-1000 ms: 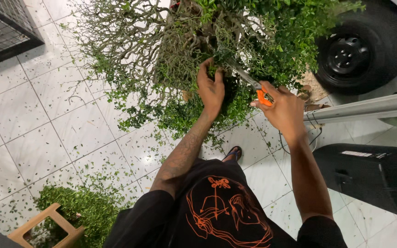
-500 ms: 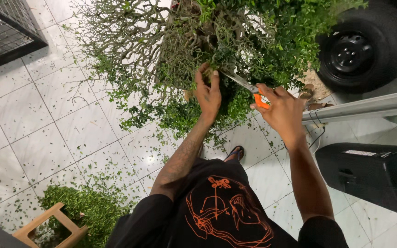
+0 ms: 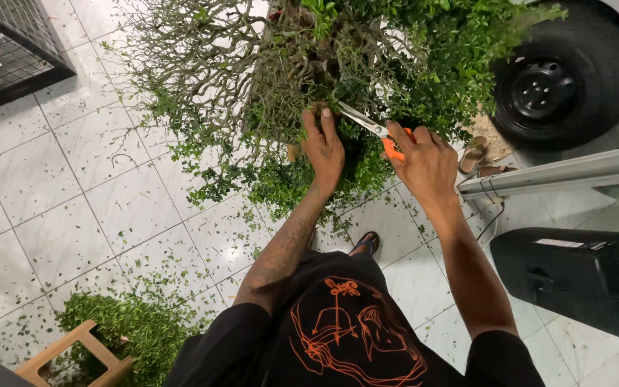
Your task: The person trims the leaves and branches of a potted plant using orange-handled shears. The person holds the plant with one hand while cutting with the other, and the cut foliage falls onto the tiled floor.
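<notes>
Change since earlier frame: both hands have shifted a little deeper into the foliage; the shear blades now point at the left fingertips.
Left hand (image 3: 326, 149): fingers extended and pressed together into the small-leaved green bush with bare grey twigs (image 3: 309, 79), apparently parting or steadying a sprig; whether it pinches a twig cannot be told.
Right hand (image 3: 428, 163): closed around the orange-handled metal pruning shears (image 3: 370, 129); the blades stand slightly apart and reach leftward, ending just beside the left fingertips.
Reason for hold: judged, the left hand keeps the growth still so the blades meet one stem only.
Bush position: directly ahead of both hands, surrounding the left fingers.
Cuttings: loose green leaves scattered over the white tiled floor (image 3: 73, 193) below and left of the left forearm.
Container: pale wooden crate (image 3: 73, 351), well behind the left elbow, heaped with green clippings (image 3: 130, 326).
Beyond right hand: black vehicle tyre (image 3: 567, 72); tan sandals (image 3: 476, 154) just beside the knuckles.
Near right forearm: black plastic case (image 3: 574, 279).
Far left: black wire cage (image 3: 8, 50), contents not visible.
</notes>
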